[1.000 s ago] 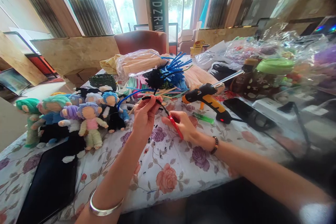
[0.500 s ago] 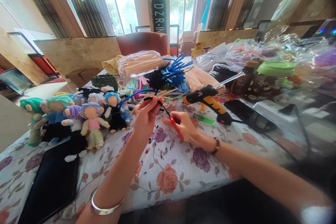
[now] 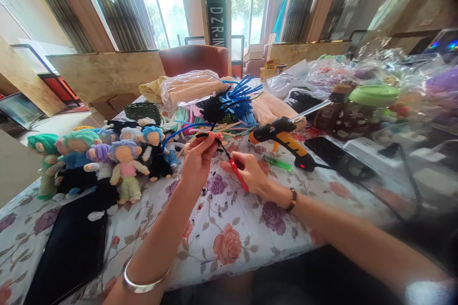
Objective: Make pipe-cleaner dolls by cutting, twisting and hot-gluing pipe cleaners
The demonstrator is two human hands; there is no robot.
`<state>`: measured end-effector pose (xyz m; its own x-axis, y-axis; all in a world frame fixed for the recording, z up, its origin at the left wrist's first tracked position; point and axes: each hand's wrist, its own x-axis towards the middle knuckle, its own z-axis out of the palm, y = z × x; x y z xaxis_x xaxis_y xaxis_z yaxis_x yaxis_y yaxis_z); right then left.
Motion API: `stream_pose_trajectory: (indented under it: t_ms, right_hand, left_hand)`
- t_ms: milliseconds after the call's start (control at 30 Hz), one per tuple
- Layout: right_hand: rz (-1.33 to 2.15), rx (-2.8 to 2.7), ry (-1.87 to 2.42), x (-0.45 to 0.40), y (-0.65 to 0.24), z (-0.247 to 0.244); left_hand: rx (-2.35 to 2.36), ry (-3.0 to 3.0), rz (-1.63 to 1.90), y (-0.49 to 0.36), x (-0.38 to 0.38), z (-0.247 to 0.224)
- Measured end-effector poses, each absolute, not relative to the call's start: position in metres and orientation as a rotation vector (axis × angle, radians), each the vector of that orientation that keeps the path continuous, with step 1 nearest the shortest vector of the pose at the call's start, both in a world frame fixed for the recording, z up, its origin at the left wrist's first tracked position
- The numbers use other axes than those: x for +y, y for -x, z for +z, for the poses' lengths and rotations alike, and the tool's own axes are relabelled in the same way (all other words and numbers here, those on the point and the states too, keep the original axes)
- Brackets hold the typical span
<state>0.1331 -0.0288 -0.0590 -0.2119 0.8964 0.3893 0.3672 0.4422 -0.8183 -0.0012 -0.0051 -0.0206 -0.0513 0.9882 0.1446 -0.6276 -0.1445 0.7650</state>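
Between the fingertips of my left hand (image 3: pixel 199 156) is a dark fuzzy pipe cleaner (image 3: pixel 201 135), pinched above the middle of the table. My right hand (image 3: pixel 250 170) grips red-handled scissors (image 3: pixel 237 174), whose dark blades point up and left to the pipe cleaner beside my left fingertips. Whether the blades touch it I cannot tell. Small dark clippings (image 3: pixel 214 200) lie scattered on the flowered tablecloth (image 3: pixel 257 257) below. A green lighter-like stick (image 3: pixel 277 163) and a black and yellow glue gun (image 3: pixel 286 139) lie to the right of my right hand.
Several yarn-haired dolls (image 3: pixel 125 167) stand at the left, behind a black tablet (image 3: pixel 67 248). Bundled pipe cleaners (image 3: pixel 239 97) lie at the back centre. On the right are a phone (image 3: pixel 324 150), a white power strip (image 3: pixel 372 150), a green-lidded jar (image 3: pixel 372 105) and plastic bags.
The right hand and the scissors have shifted very slightly to the left. My left hand still pinches the pipe cleaner in nearly the same place.
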Motion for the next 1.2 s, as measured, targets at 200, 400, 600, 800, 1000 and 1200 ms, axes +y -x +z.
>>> stream_pose_trajectory:
  t_ms: [200,400,600,800,1000,1200]
  right_hand:
    - [0.713,-1.795,1.099,-0.0277,-0.1336,-0.0587]
    - [0.688,-1.807,1.098,-0.0265,-0.1339,-0.059]
    - [0.676,-1.822,1.081,-0.0253,-0.134,-0.0593]
    - [0.67,-1.816,1.083,-0.0266,-0.1339,-0.0585]
    - [0.553,-1.889,1.075,-0.0257,-0.1348,-0.0582]
    - [0.523,-1.907,1.114,-0.027,-0.1354,-0.0559]
  left_hand:
    - [0.58,-0.78,1.556,0.0013,-0.0057,-0.0199]
    - [0.596,-0.783,1.554,0.0018,-0.0045,-0.0202]
    - [0.593,-0.789,1.558,0.0021,-0.0042,-0.021]
    - [0.597,-0.806,1.551,0.0018,-0.0054,-0.0197]
    - [0.571,-0.774,1.589,0.0026,-0.0049,-0.0194]
    - [0.553,-0.762,1.602,0.0041,-0.0044,-0.0207]
